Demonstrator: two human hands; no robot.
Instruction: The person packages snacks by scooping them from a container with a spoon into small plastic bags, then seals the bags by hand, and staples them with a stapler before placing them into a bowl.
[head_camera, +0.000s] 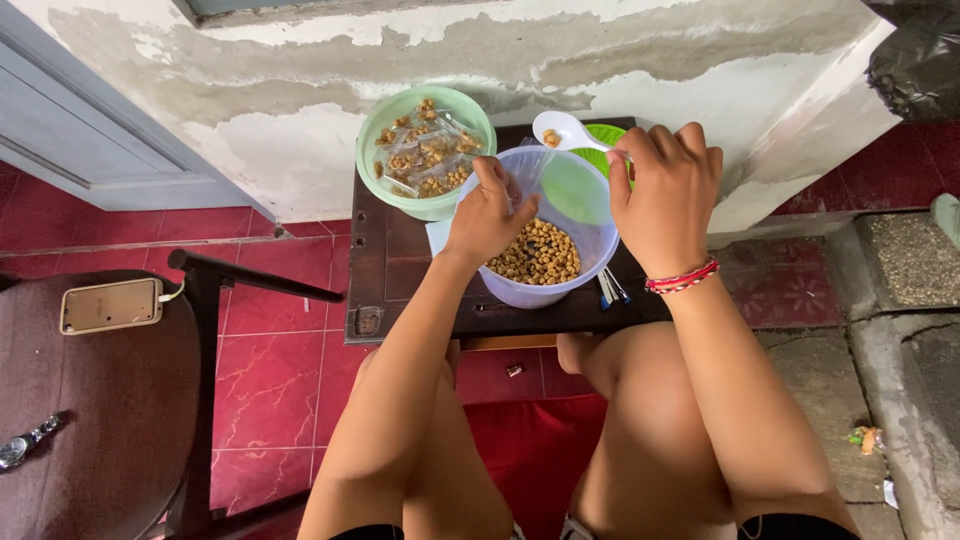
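Judging by the green bowl (425, 150) at the back left of the small dark table (400, 270), already heaped with filled little clear packets, you look well into the packing, yet the pale blue bowl (540, 235) in front of you holds plenty of loose brown nuts (538, 252), so much is left. Your right hand (665, 195) is closed around the handle of a white spoon (565, 130), its scoop raised over the bowl's far rim with a few nuts in it. Your left hand (487, 215) is curled over the bowl's near-left edge, fingers pinched; I cannot tell what it grips.
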